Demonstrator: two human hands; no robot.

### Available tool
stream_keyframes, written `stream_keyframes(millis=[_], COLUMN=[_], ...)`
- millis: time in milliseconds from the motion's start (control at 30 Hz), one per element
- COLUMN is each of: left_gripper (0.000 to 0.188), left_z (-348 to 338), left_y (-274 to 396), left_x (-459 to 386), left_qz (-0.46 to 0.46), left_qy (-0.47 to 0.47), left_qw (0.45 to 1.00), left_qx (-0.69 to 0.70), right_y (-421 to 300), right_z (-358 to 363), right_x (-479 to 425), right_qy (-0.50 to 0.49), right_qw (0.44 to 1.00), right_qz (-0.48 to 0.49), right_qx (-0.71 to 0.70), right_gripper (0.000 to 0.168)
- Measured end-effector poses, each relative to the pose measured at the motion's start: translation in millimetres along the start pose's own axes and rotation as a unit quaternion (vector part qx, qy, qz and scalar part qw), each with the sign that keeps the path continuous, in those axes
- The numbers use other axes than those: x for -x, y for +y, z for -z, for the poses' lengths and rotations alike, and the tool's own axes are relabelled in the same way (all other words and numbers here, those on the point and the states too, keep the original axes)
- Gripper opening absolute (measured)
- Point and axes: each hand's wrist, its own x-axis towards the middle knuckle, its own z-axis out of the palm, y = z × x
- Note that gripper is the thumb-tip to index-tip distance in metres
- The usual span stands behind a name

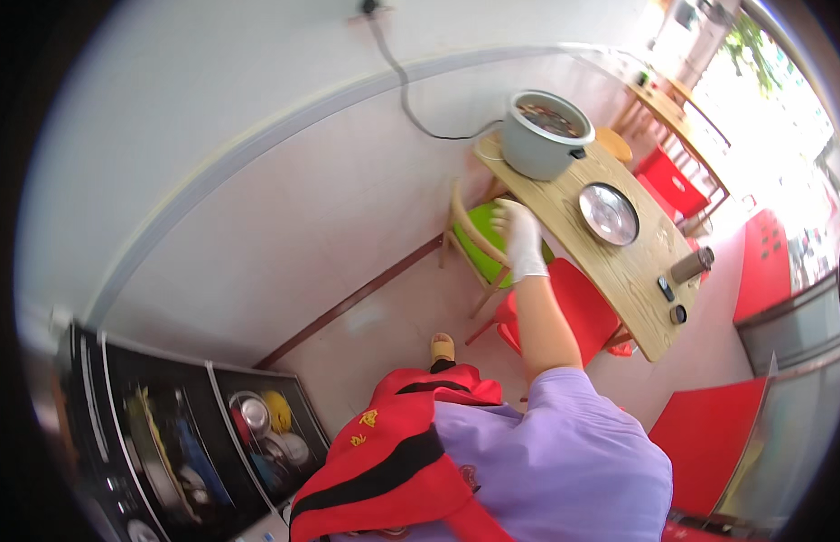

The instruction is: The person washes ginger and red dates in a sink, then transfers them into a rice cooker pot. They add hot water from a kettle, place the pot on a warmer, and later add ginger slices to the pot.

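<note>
My right hand (pixel 517 234), in a thin white glove, reaches forward over a wooden chair with a green seat (pixel 484 240). Its fingers look loosely curled, slightly blurred, with no object visible in them. Beyond it, on a wooden table (pixel 640 271), stands a large grey electric cooker pot (pixel 538 152) without its lid, holding dark liquid with pieces floating in it. A round metal lid (pixel 610 213) lies flat on the tabletop beside the pot. My left hand is out of view.
A grey power cord (pixel 408 101) runs from the wall socket to the cooker. A brown bottle (pixel 691 265), a small black device (pixel 666 288) and a dark cap (pixel 678 314) sit at the table's near end. Close by is a red chair (pixel 582 301). A black glass-door cabinet (pixel 220 393) holds dishware.
</note>
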Motion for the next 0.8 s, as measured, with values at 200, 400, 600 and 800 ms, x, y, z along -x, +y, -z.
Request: stream_keyframes(millis=[200,400,600,800], left_gripper=[0.016,0.019,0.021,0.031], left_z=[-114,-323,-505,-621], left_y=[181,393,505,522], left_x=[-16,84,236,341], left_qz=[-0.094,-0.244,-0.277,-0.228], left_qy=[-0.158,-0.253,-0.447,-0.641], left_qw=[0.982,0.928,0.809,0.664], left_qx=[-0.044,-0.122,-0.261,-0.310], right_y=[4,-18,-26,-54], right_z=[273,328,318,219], right_x=[-136,-176,-164,-49], right_qy=[0.393,0.432,0.408,0.271], right_qw=[0.913,0.898,0.910,0.954], right_qz=[-0.017,-0.055,0.051,0.057], right_qx=[-0.111,-0.062,-0.059,-0.112], right_gripper=[0.037,0.044,0.019,0.017])
